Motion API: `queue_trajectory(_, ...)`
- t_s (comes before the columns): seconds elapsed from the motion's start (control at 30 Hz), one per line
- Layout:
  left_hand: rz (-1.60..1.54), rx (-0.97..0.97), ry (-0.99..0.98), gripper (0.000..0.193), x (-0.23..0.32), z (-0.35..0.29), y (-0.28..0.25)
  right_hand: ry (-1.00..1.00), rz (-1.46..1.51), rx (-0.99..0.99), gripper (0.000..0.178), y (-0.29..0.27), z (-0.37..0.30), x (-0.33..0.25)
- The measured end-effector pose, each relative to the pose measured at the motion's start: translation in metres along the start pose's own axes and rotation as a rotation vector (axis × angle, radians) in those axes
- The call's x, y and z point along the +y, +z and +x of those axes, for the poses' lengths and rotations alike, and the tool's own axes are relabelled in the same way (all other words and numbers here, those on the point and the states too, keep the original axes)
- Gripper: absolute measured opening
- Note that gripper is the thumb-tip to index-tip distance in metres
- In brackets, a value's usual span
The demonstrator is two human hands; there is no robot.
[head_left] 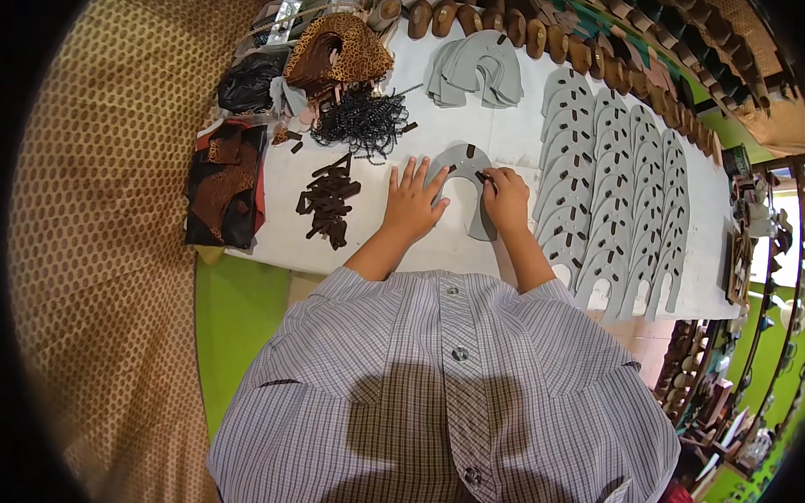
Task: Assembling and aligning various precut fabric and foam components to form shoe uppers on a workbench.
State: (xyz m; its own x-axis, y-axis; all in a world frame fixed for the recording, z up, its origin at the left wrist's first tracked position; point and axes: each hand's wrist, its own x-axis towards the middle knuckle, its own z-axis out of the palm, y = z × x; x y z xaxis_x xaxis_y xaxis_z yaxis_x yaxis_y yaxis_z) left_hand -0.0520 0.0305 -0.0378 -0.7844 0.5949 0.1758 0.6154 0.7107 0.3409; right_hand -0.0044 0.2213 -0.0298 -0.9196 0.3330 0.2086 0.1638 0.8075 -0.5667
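A grey U-shaped shoe upper piece (pixel 460 156) lies on the white table in front of me, its curve pointing away. My left hand (pixel 411 201) rests flat on the piece's left arm, fingers spread. On the right arm, my right hand (pixel 508 198) has its fingertips pinched on a small dark brown strip, mostly covered by the fingers. Another dark strip (pixel 471 151) sits at the top of the curve. Left of my left hand is a loose heap of dark brown strips (pixel 329 200).
Rows of overlapping grey uppers with dark strips (pixel 614 152) cover the table's right side. A stack of plain grey uppers (pixel 480 68) lies at the back. Black beaded trim (pixel 363 121), leopard-print pieces (pixel 339 50) and wooden shoe forms (pixel 517 27) line the left and far edges.
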Motion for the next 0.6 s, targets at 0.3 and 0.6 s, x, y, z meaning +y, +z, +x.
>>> queue_trajectory(0.3,0.077,-0.001,0.031,0.054,0.001,0.000,0.003,-0.152,-0.166,0.013,0.027,-0.005,-0.015,-0.005)
queue_trajectory(0.6,0.064,-0.020,0.013,0.059,0.003,-0.014,0.002,-0.171,-0.277,-0.183,0.064,-0.005,-0.050,-0.021)
